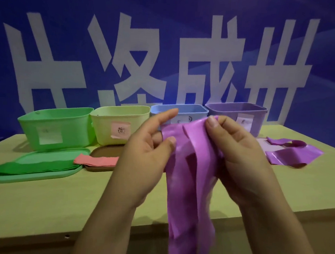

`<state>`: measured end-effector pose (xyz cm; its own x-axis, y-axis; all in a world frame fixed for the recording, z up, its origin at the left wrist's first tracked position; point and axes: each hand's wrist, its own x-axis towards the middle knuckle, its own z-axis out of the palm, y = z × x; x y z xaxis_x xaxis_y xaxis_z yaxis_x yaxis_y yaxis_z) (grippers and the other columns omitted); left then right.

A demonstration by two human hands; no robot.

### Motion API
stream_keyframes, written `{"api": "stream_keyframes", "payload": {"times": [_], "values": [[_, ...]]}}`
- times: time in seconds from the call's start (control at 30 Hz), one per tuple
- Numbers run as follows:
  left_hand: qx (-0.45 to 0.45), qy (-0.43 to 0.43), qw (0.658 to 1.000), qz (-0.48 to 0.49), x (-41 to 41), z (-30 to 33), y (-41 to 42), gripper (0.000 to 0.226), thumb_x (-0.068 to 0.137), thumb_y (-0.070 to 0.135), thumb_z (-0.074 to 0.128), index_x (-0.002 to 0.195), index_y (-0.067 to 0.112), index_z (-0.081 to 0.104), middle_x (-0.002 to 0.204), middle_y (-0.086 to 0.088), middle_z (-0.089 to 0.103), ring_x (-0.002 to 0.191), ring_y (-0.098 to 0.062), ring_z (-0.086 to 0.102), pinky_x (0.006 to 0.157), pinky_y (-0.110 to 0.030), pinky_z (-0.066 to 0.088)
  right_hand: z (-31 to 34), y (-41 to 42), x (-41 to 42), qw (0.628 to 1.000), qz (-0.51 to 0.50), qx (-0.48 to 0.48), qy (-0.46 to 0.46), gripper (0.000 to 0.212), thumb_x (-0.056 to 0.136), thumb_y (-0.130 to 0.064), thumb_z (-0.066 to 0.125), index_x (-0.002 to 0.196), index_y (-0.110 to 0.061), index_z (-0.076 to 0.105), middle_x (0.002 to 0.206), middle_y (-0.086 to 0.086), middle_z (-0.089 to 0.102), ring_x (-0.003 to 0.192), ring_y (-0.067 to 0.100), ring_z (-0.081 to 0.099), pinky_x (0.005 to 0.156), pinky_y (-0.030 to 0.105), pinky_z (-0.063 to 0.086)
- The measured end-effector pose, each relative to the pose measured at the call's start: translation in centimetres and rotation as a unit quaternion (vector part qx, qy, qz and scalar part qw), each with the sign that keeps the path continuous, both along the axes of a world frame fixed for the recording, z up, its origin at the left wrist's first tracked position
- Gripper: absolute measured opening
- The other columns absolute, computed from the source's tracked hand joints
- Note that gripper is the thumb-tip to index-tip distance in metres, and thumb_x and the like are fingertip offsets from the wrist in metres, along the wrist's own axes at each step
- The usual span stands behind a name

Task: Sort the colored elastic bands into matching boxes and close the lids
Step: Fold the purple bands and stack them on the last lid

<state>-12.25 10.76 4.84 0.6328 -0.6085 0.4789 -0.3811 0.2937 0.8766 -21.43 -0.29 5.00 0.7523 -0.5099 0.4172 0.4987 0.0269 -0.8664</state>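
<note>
Both of my hands hold a long purple elastic band in front of me, above the table's near edge. My left hand pinches its left side between thumb and fingers. My right hand grips its top fold. The band's loose end hangs down past the table edge. Four open boxes stand in a row at the back: green, yellow-green, blue and purple. More purple bands lie at the right, below the purple box.
A green lid lies before the green box with a green band draped over it. A pink band rests on a brown lid. A blue banner with white characters closes off the back of the wooden table.
</note>
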Motion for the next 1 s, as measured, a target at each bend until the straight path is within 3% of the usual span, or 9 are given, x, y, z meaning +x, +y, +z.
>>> {"api": "stream_keyframes", "payload": {"times": [0.1,0.2,0.43,0.57,0.67,0.8,1.0], "values": [[0.014,0.013,1.0,0.02,0.4,-1.8,-0.4,0.058,0.093,0.003,0.051,0.125,0.05,0.041,0.086,-0.005,0.074,0.077,-0.015,0.07,0.077,-0.042,0.057,-2.0,0.5,0.3,0.999,-0.041,-0.015,0.0,0.012,0.078,-0.034,0.07,0.073,-0.024,0.067,0.069,-0.002,0.062,0.063,0.007,0.055,0.054,0.017,0.044],[0.022,0.046,0.998,0.026,0.6,-2.8,-0.8,0.048,0.092,0.008,0.053,0.117,0.048,0.045,0.091,0.004,0.075,0.083,-0.014,0.071,0.084,-0.044,0.054,-3.0,0.7,0.1,0.998,-0.06,-0.032,-0.001,0.013,0.072,-0.035,0.067,0.073,-0.022,0.068,0.07,-0.003,0.063,0.066,0.005,0.057,0.056,0.015,0.046],[0.001,0.051,0.999,-0.019,0.6,-3.3,-1.4,0.031,0.09,-0.007,0.052,0.096,0.019,0.068,0.084,-0.004,0.076,0.075,-0.016,0.071,0.068,-0.031,0.056,-3.0,0.6,-0.3,0.992,-0.101,-0.075,-0.008,0.011,0.066,-0.031,0.063,0.07,-0.026,0.072,0.064,-0.008,0.067,0.061,0.0,0.059,0.055,0.01,0.044],[-0.005,0.04,0.998,-0.037,0.5,-3.6,-1.5,0.039,0.088,-0.01,0.051,0.092,0.024,0.071,0.087,-0.004,0.075,0.077,-0.016,0.07,0.068,-0.032,0.053,-3.5,0.3,0.2,0.986,-0.135,-0.096,0.007,0.006,0.069,-0.033,0.076,0.073,-0.031,0.073,0.068,-0.007,0.069,0.063,0.003,0.059,0.056,0.014,0.046],[-0.009,0.033,0.998,-0.06,0.2,-3.8,-1.5,0.03,0.093,0.001,0.051,0.099,0.023,0.071,0.094,-0.003,0.075,0.087,-0.02,0.07,0.074,-0.036,0.055,-4.0,0.2,0.5,0.982,-0.158,-0.105,-0.004,0.006,0.072,-0.03,0.072,0.077,-0.034,0.073,0.075,-0.004,0.071,0.069,0.006,0.062,0.062,0.021,0.052],[-0.018,0.036,0.995,-0.092,0.1,-3.9,-1.3,0.025,0.089,0.022,0.051,0.102,0.028,0.072,0.1,0.0,0.073,0.088,-0.014,0.069,0.072,-0.027,0.053,-4.1,0.3,0.8,0.979,-0.177,-0.096,-0.039,0.007,0.073,-0.025,0.075,0.074,-0.032,0.072,0.07,-0.009,0.07,0.066,0.0,0.062,0.06,0.013,0.048],[-0.037,0.045,0.992,-0.115,0.5,-4.4,-1.4,0.03,0.087,0.024,0.046,0.1,0.028,0.073,0.098,-0.003,0.074,0.088,-0.014,0.069,0.072,-0.027,0.053,-4.5,0.1,0.9,0.973,-0.202,-0.098,-0.045,0.007,0.071,-0.031,0.068,0.077,-0.03,0.071,0.074,-0.007,0.071,0.07,0.002,0.064,0.063,0.014,0.049]]}}
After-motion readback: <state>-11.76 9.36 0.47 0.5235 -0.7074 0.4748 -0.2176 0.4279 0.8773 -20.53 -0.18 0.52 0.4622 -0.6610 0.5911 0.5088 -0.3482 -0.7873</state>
